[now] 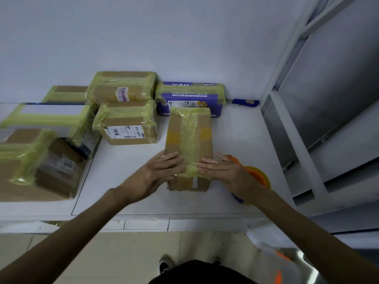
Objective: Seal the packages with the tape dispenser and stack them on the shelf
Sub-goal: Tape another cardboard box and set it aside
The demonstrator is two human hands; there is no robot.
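Note:
A long brown cardboard package (pixel 189 136) lies on the white table (pixel 127 181), a strip of yellowish tape running along its top. My left hand (pixel 158 173) lies flat with straight fingers on the package's near left part. My right hand (pixel 221 171) presses flat on the near right part, fingertips on the tape. The orange tape dispenser (pixel 258 175) with its yellow roll stands on the table just right of my right hand, partly hidden by my wrist. Neither hand holds it.
Several taped packages sit at the left and back: two stacked brown boxes (pixel 125 111), a purple box (pixel 190 99), a white-topped box (pixel 51 117) and a large brown one (pixel 37 167). A blue knife (pixel 245 102) lies by the wall. Grey metal shelving (pixel 307 119) rises on the right.

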